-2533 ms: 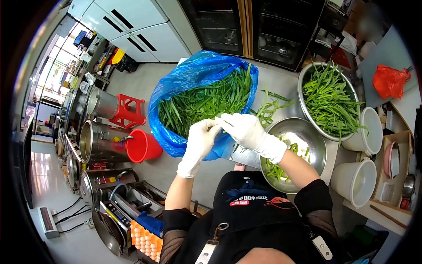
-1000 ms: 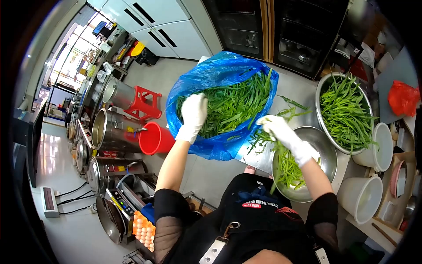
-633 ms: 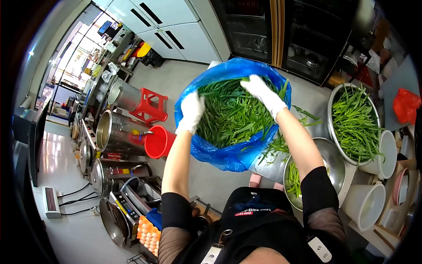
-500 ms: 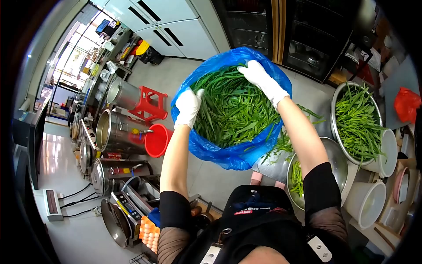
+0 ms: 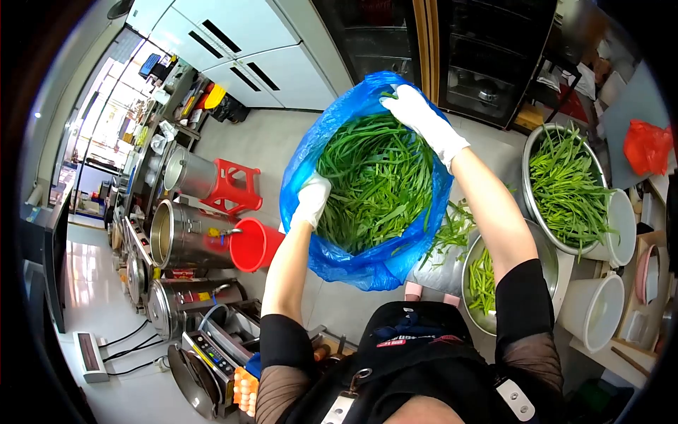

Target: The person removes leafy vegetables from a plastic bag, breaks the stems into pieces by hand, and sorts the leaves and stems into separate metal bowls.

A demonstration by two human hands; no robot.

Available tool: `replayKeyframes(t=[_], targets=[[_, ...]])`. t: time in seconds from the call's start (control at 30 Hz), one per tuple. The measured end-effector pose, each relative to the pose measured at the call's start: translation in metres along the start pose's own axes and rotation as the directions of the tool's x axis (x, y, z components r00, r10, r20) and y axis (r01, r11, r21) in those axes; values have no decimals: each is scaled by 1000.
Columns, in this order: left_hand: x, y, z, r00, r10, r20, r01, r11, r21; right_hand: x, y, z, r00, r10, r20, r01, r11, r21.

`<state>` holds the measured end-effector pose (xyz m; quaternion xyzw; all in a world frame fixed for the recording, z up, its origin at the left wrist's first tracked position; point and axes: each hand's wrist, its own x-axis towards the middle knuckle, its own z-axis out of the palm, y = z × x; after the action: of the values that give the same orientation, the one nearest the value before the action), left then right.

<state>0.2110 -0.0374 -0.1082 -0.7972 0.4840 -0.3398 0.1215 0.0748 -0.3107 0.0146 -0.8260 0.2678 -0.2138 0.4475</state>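
Note:
A large blue plastic bag stands wide open before me, full of long leafy green vegetables. White gloves cover both hands. My left hand is closed on the bag's left side, at the edge of the greens. At the far right part of the rim, my right hand grips the bag, with a bit of green by its fingertips. Right of the bag, loose leaves lie on the metal table. A steel bowl with cut green stems is partly hidden by my right forearm.
A big steel basin heaped with greens stands at the right, near white buckets and a red bag. On the left are a red bucket, a red stool and steel pots. Refrigerators stand behind.
Both hands have gone from above the greens and table to the bag's sides and taken hold of it. The bag's mouth is rounder and opened wider, and the view has shifted.

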Motion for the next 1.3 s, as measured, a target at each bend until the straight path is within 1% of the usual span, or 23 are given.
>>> replayKeyframes(t=[0.03,0.07,0.13,0.17,0.2,0.27,0.33,0.4,0.43,0.53,0.6,0.67,0.73,0.77,0.8,0.87,0.9,1.0,1.03,1.07,1.13,1.23,1.3], targets=[[8,0,-29,986,-121,-115,80,947,-311,-1,-5,-10,996,46,72,-49,998,40],[10,4,-45,946,-265,-185,106,795,-598,-3,-7,-15,997,43,63,-46,998,38],[3,16,-54,952,-293,84,274,703,-656,-5,-10,-21,998,41,44,-42,998,35],[-3,23,-61,921,-310,236,379,576,-724,-5,-11,-23,999,29,33,-29,1000,2],[-13,31,-57,937,-289,193,342,667,-662,-5,-12,-25,1000,17,22,-16,999,-31],[-28,36,-60,983,-170,68,162,630,-760,-5,-13,-28,1000,-7,1,7,995,-97],[-38,38,-72,993,-42,107,108,657,-746,-5,-12,-33,1000,-10,5,11,987,-158],[-43,35,-96,980,115,165,-1,824,-566,-6,-10,-37,999,9,33,-2,977,-212],[-43,35,-99,973,155,170,-78,917,-390,-7,-10,-39,996,62,67,-47,978,-201],[-19,36,-145,862,11,507,88,982,-170,-11,3,-31,999,34,32,-28,984,-178],[0,30,-147,929,-73,363,126,984,-123,-11,7,-31,998,29,49,-19,981,-194],[34,29,-149,926,-128,354,220,947,-233,-18,-1,-38,994,72,88,-55,980,-190],[57,27,-107,987,-47,152,125,822,-556,-23,-2,-40,997,41,71,-26,978,-208],[67,30,-84,939,-63,338,291,666,-687,-23,3,-37,999,5,45,5,976,-220],[71,29,-59,937,-56,346,279,718,-638,-23,6,-37,999,-31,17,34,972,-233],[76,24,-44,865,-36,500,351,756,-553,-30,0,-45,996,28,90,-6,971,-239],[81,26,-51,819,-53,571,426,722,-545,-33,4,-45,997,-11,70,29,966,-258],[77,39,-28,822,-77,565,446,704,-553,-35,20,-44,998,-36,58,53,943,-328],[72,42,-24,868,-113,484,430,659,-617,-34,24,-44,998,-38,53,54,937,-344],[68,42,-21,841,-130,526,506,535,-676,-32,27,-44,998,-44,47,58,931,-360],[70,40,-52,909,-168,382,397,634,-664,-28,24,-50,999,16,43,0,938,-346],[61,46,-52,963,-239,127,236,512,-826,-22,25,-51,1000,4,6,-2,939,-343],[52,45,-74,961,-194,198,271,510,-817,-17,25,-50,1000,-23,-7,19,938,-345]])
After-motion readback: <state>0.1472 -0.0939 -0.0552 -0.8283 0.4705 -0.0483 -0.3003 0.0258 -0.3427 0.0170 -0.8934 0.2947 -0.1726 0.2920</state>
